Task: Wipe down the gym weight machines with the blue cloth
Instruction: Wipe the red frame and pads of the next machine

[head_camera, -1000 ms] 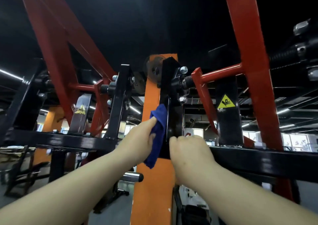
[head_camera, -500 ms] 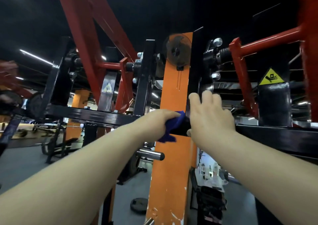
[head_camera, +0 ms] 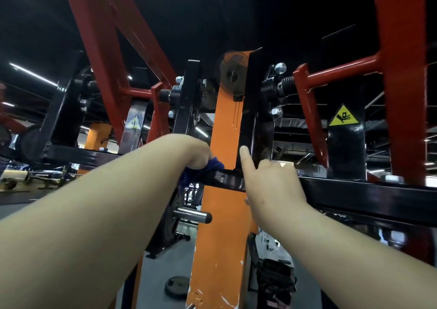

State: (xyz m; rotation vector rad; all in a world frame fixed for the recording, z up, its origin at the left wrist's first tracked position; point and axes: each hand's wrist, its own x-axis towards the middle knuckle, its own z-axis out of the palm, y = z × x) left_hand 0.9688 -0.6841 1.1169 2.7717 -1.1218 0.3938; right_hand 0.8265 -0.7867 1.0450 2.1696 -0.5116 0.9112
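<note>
From the head view, the step in hand looks like wiping the black crossbar [head_camera: 354, 193] where it meets the black upright plate [head_camera: 250, 110]. To do it well, I think the cloth should be pressed flat and drawn along the bar, also into the corner. The left hand [head_camera: 194, 152] has its fingers curled around the bunched blue cloth [head_camera: 203, 169], which lies on the crossbar beside the orange post [head_camera: 224, 214]. The right hand [head_camera: 272, 181] rests on the crossbar, its index finger straight against the plate, the other fingers bent, holding nothing.

Cloth [head_camera: 208, 168] on crossbar [head_camera: 354, 190], left of upright plate [head_camera: 248, 119]; post [head_camera: 222, 214] behind crossbar.
</note>
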